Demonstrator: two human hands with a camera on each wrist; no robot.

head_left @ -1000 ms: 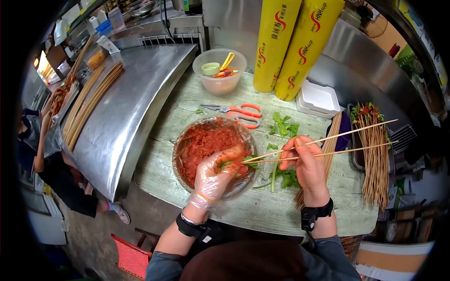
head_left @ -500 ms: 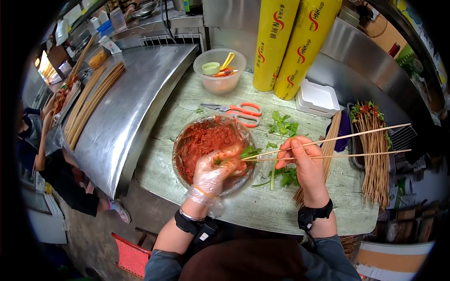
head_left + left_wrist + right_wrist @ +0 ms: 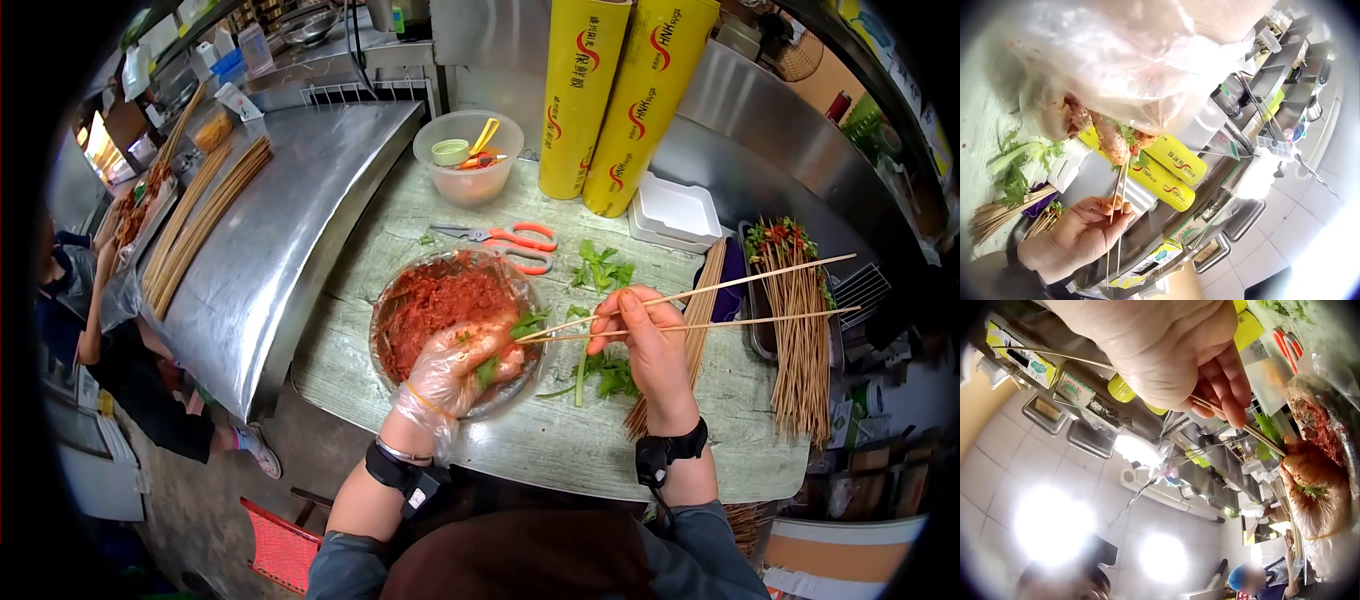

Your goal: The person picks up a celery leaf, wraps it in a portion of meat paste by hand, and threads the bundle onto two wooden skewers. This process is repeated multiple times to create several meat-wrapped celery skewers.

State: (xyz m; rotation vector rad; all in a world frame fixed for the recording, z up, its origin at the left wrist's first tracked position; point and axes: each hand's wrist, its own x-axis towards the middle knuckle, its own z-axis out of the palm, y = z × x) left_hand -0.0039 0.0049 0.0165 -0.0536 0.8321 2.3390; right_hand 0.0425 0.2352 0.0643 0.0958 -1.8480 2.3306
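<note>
My left hand (image 3: 455, 365), in a clear plastic glove with a band at the wrist, is curled over the right side of a bowl (image 3: 537, 375) lined with plastic. Red minced meat (image 3: 435, 300) fills the bowl and smears the glove. Between the fingers the left hand grips leafy greens (image 3: 527, 324), whose leaves poke out. My bare right hand (image 3: 655, 350) pinches two bamboo skewers (image 3: 775, 272), spread apart at their far ends. Their near tips meet at the left fingertips and the greens; in the left wrist view the skewers (image 3: 1117, 200) run from there to the right fingers.
Orange-handled scissors (image 3: 515, 238) lie behind the bowl, loose celery greens (image 3: 603, 268) right of it. Yellow cling-film boxes (image 3: 585, 100), a white container (image 3: 680, 210) and a plastic tub (image 3: 468, 130) stand behind. Loaded skewers (image 3: 800, 370) fill a tray at right. Another person works far left.
The left hand has turned a little, so a green leaf now shows at its fingers. The skewers' far ends swung slightly nearer, then back up; both hands keep their hold.
</note>
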